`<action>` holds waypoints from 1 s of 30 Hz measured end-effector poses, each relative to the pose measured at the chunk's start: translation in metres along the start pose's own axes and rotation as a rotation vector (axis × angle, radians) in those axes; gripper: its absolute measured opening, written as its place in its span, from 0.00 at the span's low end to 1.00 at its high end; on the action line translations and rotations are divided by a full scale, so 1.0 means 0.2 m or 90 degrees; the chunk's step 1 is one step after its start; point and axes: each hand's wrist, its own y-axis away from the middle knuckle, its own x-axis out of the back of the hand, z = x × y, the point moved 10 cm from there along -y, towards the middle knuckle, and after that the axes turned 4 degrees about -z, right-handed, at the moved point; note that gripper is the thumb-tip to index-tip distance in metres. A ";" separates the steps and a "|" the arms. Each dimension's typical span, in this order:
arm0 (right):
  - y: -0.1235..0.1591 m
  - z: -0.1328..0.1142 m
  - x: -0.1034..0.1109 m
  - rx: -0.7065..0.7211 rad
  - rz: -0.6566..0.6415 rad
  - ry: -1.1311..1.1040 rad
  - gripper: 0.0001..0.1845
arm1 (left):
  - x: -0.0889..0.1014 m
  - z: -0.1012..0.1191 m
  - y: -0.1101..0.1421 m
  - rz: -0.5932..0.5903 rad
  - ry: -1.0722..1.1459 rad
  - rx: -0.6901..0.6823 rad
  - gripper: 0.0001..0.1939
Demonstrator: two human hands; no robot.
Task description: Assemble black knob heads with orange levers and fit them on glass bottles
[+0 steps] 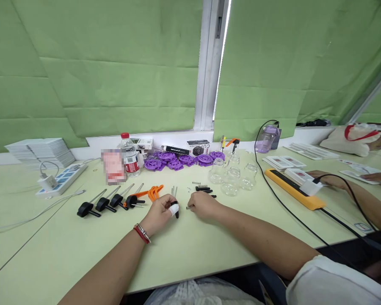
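Note:
My left hand (160,214), its thumb wrapped in white, is closed on a small black part (177,214). Two thin metal rods (174,191) show just behind these fingers; whether they join the black part I cannot tell. To the right, my right hand (203,205) pinches a small metal spring (189,207) just above the table. Beyond it lie loose springs (203,186) and several black handle-like pieces (206,190). Orange plastic parts (154,192) sit behind my left hand. Left of them stand several black round knobs (85,208) with metal rods and side handles.
Purple plastic parts (174,163) and a water bottle (132,159) line the back. Clear bulb-shaped containers (233,184) stand behind my right hand. Power strips lie at the left (63,180) and right (294,190), with a black cable (273,195). Another person's hands (330,180) are at far right.

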 end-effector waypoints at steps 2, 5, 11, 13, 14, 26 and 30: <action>0.00 0.00 -0.01 0.004 -0.003 -0.040 0.09 | 0.00 0.01 0.00 -0.004 0.001 -0.003 0.06; 0.00 0.00 -0.02 0.028 0.023 -0.110 0.10 | 0.00 0.01 0.00 -0.007 0.002 -0.005 0.07; 0.03 0.00 -0.06 0.047 0.117 -0.206 0.10 | 0.00 0.03 0.00 -0.005 0.002 0.002 0.06; 0.04 0.03 -0.09 0.030 0.127 -0.273 0.08 | 0.00 0.03 0.00 -0.001 0.004 -0.001 0.06; 0.04 0.05 -0.11 0.018 0.128 -0.317 0.07 | 0.00 0.03 0.00 0.000 0.005 -0.002 0.06; 0.13 0.16 -0.14 -0.001 0.186 -0.596 0.05 | -0.05 0.03 0.00 -0.016 0.046 -0.016 0.08; 0.13 0.16 -0.13 0.004 0.185 -0.613 0.05 | -0.07 0.03 0.00 -0.032 0.077 -0.023 0.09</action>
